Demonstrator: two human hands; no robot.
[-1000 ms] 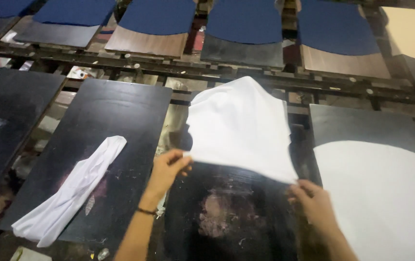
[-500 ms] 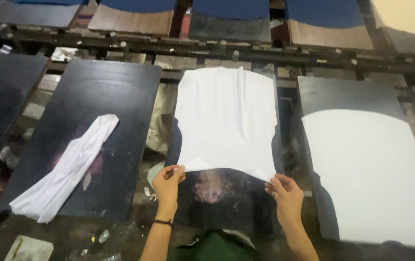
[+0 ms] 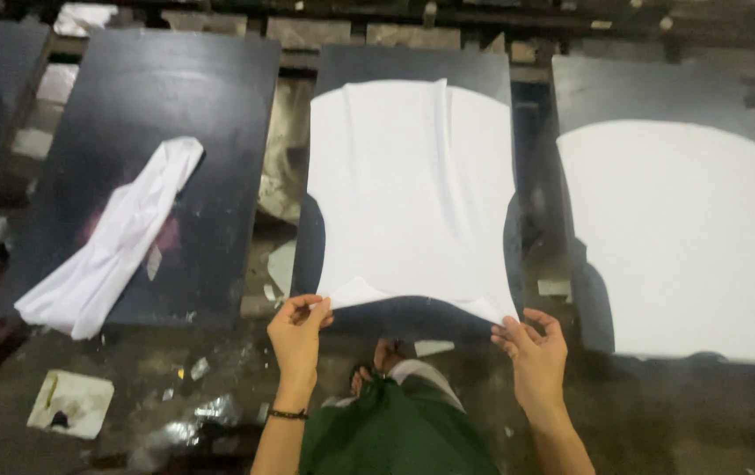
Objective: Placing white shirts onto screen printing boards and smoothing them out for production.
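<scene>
A white fabric piece lies spread over the middle black board, reaching almost to its near edge. My left hand pinches the fabric's near left corner. My right hand pinches the near right corner. Both corners are lifted slightly off the board, and the near hem hangs between them. A dark bracelet sits on my left wrist.
On the left black board lies a crumpled white cloth. The right board carries a flat white fabric piece. Paper scraps litter the dark floor. My green garment and feet show below.
The fabric has been drawn toward me and laid down flat over the middle board. My hands have moved back to the board's near edge, holding the corners throughout.
</scene>
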